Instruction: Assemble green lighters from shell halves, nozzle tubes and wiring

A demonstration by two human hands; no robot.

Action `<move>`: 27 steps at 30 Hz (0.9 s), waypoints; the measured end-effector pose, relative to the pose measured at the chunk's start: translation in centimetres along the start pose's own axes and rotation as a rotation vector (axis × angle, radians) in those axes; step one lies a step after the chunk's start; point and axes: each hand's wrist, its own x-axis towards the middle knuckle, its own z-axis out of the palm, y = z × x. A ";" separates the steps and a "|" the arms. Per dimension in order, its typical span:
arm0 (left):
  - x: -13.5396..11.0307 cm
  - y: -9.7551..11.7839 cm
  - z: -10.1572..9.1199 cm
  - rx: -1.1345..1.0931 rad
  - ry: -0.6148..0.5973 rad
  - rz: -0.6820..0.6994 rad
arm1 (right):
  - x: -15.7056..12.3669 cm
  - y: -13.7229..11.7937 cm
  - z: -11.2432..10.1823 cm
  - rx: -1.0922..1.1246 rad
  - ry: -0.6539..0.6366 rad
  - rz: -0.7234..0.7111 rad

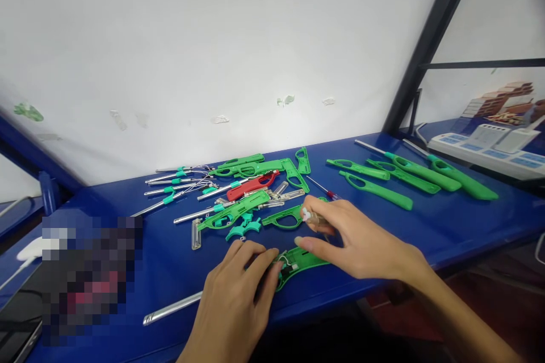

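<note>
left hand (238, 289) pinching the green casing (304, 261), right hand (361, 238) at its 2 o'clock, fingers curled round a clear tank (315, 219)

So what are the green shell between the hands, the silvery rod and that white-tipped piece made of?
Green shell: probably moulded plastic, low sheen, with even colour and thin walls.
Silvery rod: likely metal, shiny, with bright reflective streaks.
White-tipped piece: seemingly clear plastic; its body looks see-through, though glass remains possible.
</note>
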 end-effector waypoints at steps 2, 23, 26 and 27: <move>0.1 0.1 0.0 0.012 0.004 -0.009 | -0.6 0.3 0.1 0.035 -0.047 0.038; 1.9 0.4 0.4 0.060 -0.161 -0.137 | -1.7 0.9 2.2 0.125 -0.063 0.111; 1.5 0.4 0.7 0.060 -0.070 -0.139 | -1.8 0.8 2.2 0.138 -0.056 0.100; 1.4 0.4 0.8 0.059 -0.044 -0.136 | -1.9 0.8 2.3 0.147 -0.050 0.094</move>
